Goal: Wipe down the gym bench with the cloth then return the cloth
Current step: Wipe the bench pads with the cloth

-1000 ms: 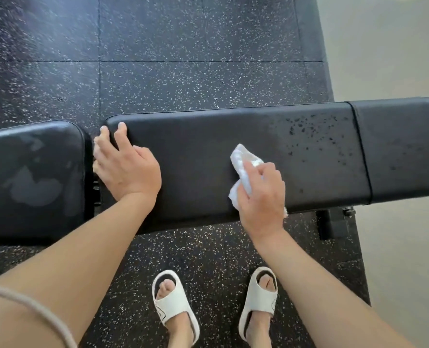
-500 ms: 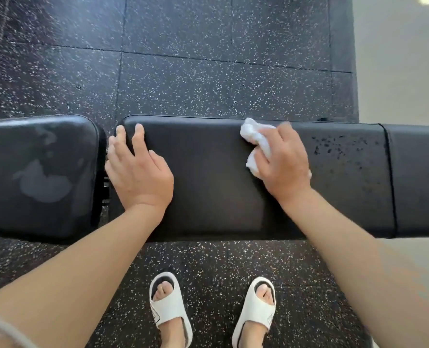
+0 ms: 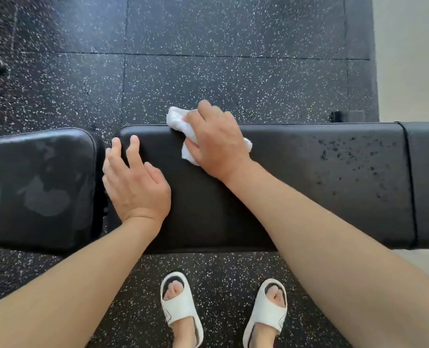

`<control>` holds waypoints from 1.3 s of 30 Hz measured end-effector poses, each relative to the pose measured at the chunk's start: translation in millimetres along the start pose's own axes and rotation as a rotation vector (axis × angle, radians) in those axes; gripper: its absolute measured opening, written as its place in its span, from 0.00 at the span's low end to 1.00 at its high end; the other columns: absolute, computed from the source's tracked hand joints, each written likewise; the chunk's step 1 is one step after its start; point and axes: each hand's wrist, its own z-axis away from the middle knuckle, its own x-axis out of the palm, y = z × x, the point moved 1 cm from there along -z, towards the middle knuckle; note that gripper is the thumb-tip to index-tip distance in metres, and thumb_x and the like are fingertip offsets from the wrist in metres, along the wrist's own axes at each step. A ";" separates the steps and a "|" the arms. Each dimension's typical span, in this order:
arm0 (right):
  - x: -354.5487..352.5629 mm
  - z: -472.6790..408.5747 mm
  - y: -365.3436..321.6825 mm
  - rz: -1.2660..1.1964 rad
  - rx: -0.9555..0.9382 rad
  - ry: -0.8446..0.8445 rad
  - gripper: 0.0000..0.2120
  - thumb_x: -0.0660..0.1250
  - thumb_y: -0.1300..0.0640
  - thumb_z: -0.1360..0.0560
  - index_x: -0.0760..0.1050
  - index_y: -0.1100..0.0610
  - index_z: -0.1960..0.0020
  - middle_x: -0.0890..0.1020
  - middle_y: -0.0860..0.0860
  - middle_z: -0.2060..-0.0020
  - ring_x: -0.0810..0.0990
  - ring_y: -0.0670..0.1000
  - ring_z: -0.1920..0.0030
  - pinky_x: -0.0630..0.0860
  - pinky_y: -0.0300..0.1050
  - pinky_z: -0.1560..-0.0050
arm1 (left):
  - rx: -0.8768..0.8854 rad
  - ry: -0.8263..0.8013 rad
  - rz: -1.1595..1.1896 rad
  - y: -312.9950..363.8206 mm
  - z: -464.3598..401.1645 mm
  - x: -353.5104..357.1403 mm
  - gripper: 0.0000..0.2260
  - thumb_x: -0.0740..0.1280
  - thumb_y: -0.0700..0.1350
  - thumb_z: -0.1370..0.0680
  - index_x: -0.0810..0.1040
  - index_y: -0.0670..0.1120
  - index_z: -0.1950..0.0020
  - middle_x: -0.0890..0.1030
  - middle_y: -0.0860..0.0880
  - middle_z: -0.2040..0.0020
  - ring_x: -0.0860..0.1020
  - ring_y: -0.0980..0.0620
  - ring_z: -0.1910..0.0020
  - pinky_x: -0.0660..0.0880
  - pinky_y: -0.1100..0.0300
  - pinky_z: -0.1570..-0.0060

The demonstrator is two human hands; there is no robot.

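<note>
**Head view: cloth at the bench's far edge**

Head view looked straight down on a black padded bench running left to right across a dark speckled floor. The right hand sat at the far edge of the long pad, fingers curled round a bunched white cloth, pressing it onto the pad. Part of the cloth poked past that far edge, over the floor; another scrap showed beside the wrist. The left hand rested open near the pad's left end, fingers straight and spread, tips close to the far corner. A narrow gap separated this pad from the seat pad to the left. To the right of the cloth the pad ran on unobstructed to a seam, with a patch of dark droplets between. The seat pad carried dull blotchy marks. The cloth looked crumpled and clean white. Two feet in white sandals stood just beside the near edge.
</note>
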 end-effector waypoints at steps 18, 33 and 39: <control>-1.7 103.6 -30.2 -0.016 -0.021 0.034 0.05 0.69 0.58 0.29 0.79 0.59 0.55 0.79 0.56 0.57 0.75 0.59 0.61 0.67 0.52 0.62 | -0.015 0.021 0.022 1.8 1.4 -0.3 0.26 0.54 0.47 0.20 0.68 0.47 0.21 0.67 0.39 0.21 0.68 0.33 0.26 0.66 0.38 0.30; -43.3 187.0 52.0 0.075 0.377 0.205 0.08 0.65 0.60 0.31 0.78 0.60 0.54 0.75 0.57 0.60 0.72 0.59 0.63 0.71 0.54 0.65 | 0.108 -0.075 -0.037 22.2 23.9 -11.9 0.26 0.59 0.37 0.18 0.66 0.42 0.18 0.63 0.36 0.18 0.61 0.31 0.21 0.62 0.33 0.26; -28.1 200.2 8.9 0.018 0.124 0.105 0.04 0.68 0.59 0.31 0.78 0.56 0.56 0.75 0.53 0.61 0.71 0.55 0.64 0.68 0.51 0.65 | 0.534 -0.240 0.065 59.8 64.3 -7.1 0.24 0.58 0.36 0.18 0.71 0.40 0.21 0.66 0.40 0.19 0.61 0.34 0.18 0.60 0.35 0.21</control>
